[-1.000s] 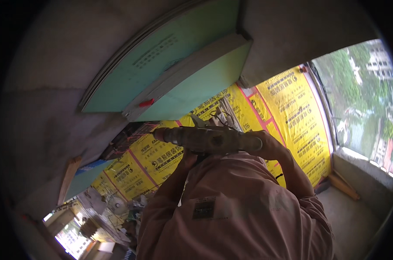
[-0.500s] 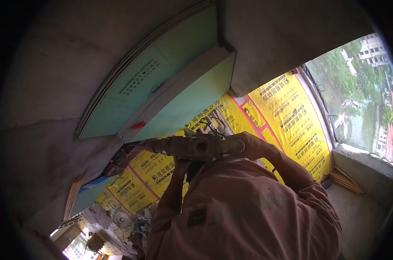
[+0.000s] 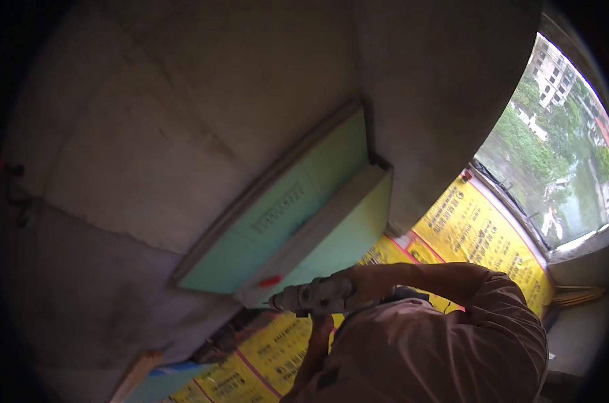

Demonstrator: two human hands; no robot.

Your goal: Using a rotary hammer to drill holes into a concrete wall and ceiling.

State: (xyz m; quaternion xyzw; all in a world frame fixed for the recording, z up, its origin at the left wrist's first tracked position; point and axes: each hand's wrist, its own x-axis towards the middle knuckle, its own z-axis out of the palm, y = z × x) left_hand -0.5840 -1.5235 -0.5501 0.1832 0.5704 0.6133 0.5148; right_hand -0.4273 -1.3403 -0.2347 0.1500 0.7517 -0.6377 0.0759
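Note:
My hands hold a grey, dusty power drill in front of my chest. My right hand is wrapped around its rear end. Below the body, my left hand grips it from underneath, its fingers mostly hidden. The drill's chuck end points left, and a thin bit seems to stick out toward the lower corner of the green board structure. Whether the bit touches anything I cannot tell. A small red object sits on that structure's edge, just above the chuck.
A bare concrete surface fills the upper left. Yellow printed sheeting with pink tape covers the surface beneath me. A large window is at right, with wood strips below it. A plank stands at lower left.
The view has tilted, so the board structure sits lower and more concrete shows. The drill has turned and now appears lower and farther right, still in both hands.

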